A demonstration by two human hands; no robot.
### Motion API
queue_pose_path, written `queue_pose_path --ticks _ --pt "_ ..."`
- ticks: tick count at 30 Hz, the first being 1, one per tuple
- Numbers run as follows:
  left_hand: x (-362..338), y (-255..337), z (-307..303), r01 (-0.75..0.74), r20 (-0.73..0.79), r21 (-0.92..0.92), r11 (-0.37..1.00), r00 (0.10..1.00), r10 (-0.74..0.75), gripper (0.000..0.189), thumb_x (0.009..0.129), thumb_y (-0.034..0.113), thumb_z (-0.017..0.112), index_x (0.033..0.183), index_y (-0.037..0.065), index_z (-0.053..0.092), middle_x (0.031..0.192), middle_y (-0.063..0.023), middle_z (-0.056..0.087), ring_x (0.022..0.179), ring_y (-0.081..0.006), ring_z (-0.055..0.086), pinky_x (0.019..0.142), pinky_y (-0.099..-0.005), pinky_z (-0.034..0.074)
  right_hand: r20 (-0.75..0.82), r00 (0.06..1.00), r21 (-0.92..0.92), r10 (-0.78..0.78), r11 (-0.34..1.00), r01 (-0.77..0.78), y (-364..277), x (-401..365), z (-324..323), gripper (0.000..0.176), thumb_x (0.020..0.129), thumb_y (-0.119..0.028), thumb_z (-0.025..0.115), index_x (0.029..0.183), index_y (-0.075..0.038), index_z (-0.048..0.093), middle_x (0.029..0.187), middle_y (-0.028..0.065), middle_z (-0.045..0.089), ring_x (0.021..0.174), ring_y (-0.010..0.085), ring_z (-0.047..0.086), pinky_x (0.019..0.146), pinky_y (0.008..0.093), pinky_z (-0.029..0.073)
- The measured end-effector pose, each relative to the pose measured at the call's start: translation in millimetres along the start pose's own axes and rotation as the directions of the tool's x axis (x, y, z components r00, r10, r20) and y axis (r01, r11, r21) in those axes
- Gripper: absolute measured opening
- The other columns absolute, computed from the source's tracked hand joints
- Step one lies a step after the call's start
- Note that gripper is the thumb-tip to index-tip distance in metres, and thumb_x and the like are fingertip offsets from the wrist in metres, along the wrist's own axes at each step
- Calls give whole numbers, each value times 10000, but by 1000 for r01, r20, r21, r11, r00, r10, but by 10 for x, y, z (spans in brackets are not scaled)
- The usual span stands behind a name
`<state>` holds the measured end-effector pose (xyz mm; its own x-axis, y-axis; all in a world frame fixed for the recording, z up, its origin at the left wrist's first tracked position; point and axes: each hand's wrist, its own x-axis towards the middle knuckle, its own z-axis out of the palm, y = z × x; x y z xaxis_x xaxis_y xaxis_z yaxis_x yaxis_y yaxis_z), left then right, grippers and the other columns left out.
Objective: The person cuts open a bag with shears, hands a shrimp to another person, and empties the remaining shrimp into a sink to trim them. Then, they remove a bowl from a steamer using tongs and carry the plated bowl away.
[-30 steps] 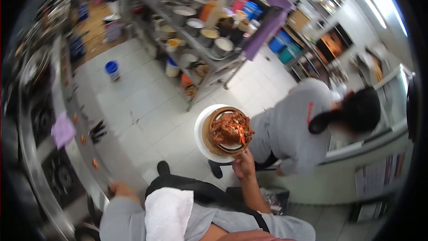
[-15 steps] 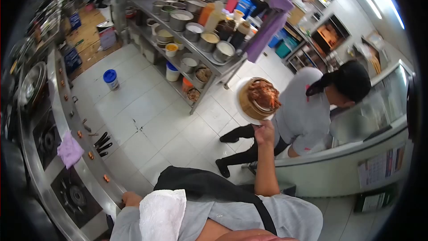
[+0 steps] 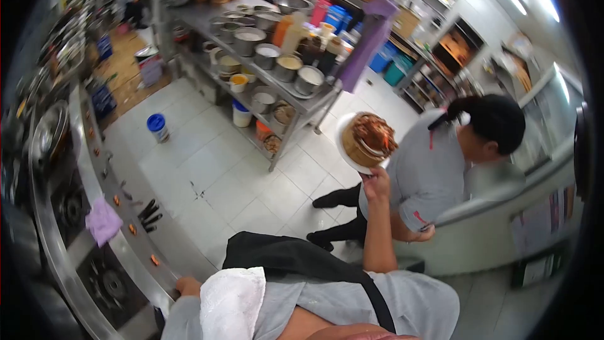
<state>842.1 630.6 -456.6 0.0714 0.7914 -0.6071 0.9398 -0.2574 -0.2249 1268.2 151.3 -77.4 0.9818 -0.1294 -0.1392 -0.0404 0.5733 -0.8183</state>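
Observation:
My right hand (image 3: 376,186) is stretched forward, closed on the near rim of a white plate (image 3: 345,127). A round bamboo steamer (image 3: 360,150) sits on that plate, heaped with glossy reddish-brown food (image 3: 374,133) I cannot identify. My left hand (image 3: 187,286) is low at the left, beside the steel stove edge (image 3: 165,286); its fingers are mostly hidden, and I cannot see whether it holds anything. A white towel (image 3: 233,302) hangs over my chest near that hand.
A co-worker (image 3: 428,164) stands close to the plate on the right, by a counter. Steel shelving (image 3: 302,102) with pots and bottles stands ahead. A blue-lidded tub (image 3: 158,127) is on the floor. A purple cloth (image 3: 104,220) lies on the stove at left.
The co-worker has turned slightly, and their forearm and hand have come into sight beside the counter. My right hand still holds the plate, and the view has shifted slightly.

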Motion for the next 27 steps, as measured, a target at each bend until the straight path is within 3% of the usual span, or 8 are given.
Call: queue_pose_path --ticks 2,7,13,22,27 --pt "50 31 -125 -32 -31 20 999 999 32 203 812 261 612 955 121 645 946 -88 639 849 -275 629 617 -469 501 16 1000 43 -15 999 14 43 52 -167 323 787 -10 466 1095 71 518 1202 182 548 1114 328 540 986 518 422" --pt "23 70 -323 -54 -45 49 997 997 56 189 812 251 610 939 114 640 927 -89 636 832 -275 627 609 -464 501 -45 998 39 -41 998 43 -31 -57 -218 178 794 -3 458 951 28 534 1148 173 571 1038 312 579 927 510 482" --pt "-37 23 -337 -38 -31 53 998 999 40 173 812 239 609 920 106 634 905 -90 631 812 -274 624 601 -458 500 -97 993 29 -68 997 71 -94 -85 -250 176 784 -3 464 943 27 532 1139 163 579 1015 306 591 898 485 506" --pt "111 -125 -163 -21 -18 48 999 1000 22 151 812 220 607 891 93 626 871 -92 624 781 -273 620 588 -449 499 -72 995 -13 -68 998 67 -162 95 -230 286 756 4 476 1031 68 523 1156 178 569 1042 316 568 907 480 488" --pt "57 -145 -193 -16 -14 33 999 1000 17 140 812 210 605 875 86 621 852 -93 620 764 -272 618 581 -443 499 -19 999 54 -48 997 49 -157 321 -276 340 751 13 469 1080 91 505 1157 202 562 1056 341 571 916 485 500"
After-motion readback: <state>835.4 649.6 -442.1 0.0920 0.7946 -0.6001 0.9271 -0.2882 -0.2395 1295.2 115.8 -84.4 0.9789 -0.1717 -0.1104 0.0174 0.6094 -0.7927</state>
